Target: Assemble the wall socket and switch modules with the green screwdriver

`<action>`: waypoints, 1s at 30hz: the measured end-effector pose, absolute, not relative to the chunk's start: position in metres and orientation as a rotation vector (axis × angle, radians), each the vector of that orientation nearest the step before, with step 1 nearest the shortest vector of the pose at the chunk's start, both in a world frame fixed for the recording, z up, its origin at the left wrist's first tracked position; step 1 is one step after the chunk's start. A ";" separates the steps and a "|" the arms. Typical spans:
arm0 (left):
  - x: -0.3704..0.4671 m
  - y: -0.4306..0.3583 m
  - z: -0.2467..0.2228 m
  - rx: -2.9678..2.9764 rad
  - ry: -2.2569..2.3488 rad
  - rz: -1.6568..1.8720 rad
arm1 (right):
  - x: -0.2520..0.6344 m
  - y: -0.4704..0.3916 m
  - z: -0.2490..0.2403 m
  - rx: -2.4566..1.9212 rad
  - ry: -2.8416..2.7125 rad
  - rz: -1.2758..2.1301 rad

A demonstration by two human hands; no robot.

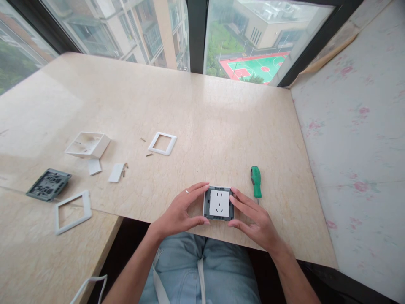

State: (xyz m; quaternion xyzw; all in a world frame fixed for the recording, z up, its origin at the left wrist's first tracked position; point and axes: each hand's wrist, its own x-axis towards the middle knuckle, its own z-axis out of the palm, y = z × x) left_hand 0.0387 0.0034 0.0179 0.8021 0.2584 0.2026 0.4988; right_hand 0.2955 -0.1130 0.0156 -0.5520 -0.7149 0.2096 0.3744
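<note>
A socket module (219, 203) with a white slotted face and a dark grey frame lies face up near the table's front edge. My left hand (183, 209) grips its left side, with the thumb at the lower corner and fingers at the upper one. On the right side my right hand (255, 217) holds it the same way, fingertips on the frame. A white edge shows under the module's left side. Just right of my right hand lies a green-handled screwdriver (256, 181), its shaft pointing toward me and partly hidden.
Left on the table (202, 114) are a white box (88, 145), a square white frame (162, 143), small white plates (117, 172), several screws (149, 155), a grey module (49, 184) and another white frame (72, 212). Windows stand behind; a patterned wall (354, 147) is right.
</note>
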 end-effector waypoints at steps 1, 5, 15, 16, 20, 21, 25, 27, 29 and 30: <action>0.038 0.003 0.018 1.944 0.625 0.491 | 0.295 -0.113 0.015 -1.413 -1.835 0.534; 0.038 0.003 0.016 1.950 0.619 0.506 | 0.295 -0.113 0.016 -1.413 -1.851 0.532; 0.038 0.002 0.014 1.933 0.663 0.498 | 0.294 -0.114 0.019 -1.458 -1.844 0.558; 0.038 0.001 0.015 1.932 0.665 0.494 | 0.294 -0.114 0.019 -1.463 -1.841 0.563; 0.039 0.001 0.019 1.912 0.686 0.473 | 0.294 -0.114 0.020 -1.473 -1.833 0.573; 0.039 0.001 0.020 1.906 0.690 0.466 | 0.294 -0.114 0.020 -1.474 -1.835 0.575; 0.040 0.002 0.021 1.897 0.679 0.441 | 0.295 -0.114 0.021 -1.483 -1.852 0.578; 0.041 0.003 0.020 1.898 0.679 0.432 | 0.295 -0.114 0.021 -1.483 -1.856 0.576; 0.041 0.003 0.021 1.901 0.686 0.425 | 0.296 -0.114 0.021 -1.477 -1.853 0.575; 0.041 0.003 0.021 1.904 0.690 0.419 | 0.296 -0.114 0.021 -1.471 -1.850 0.574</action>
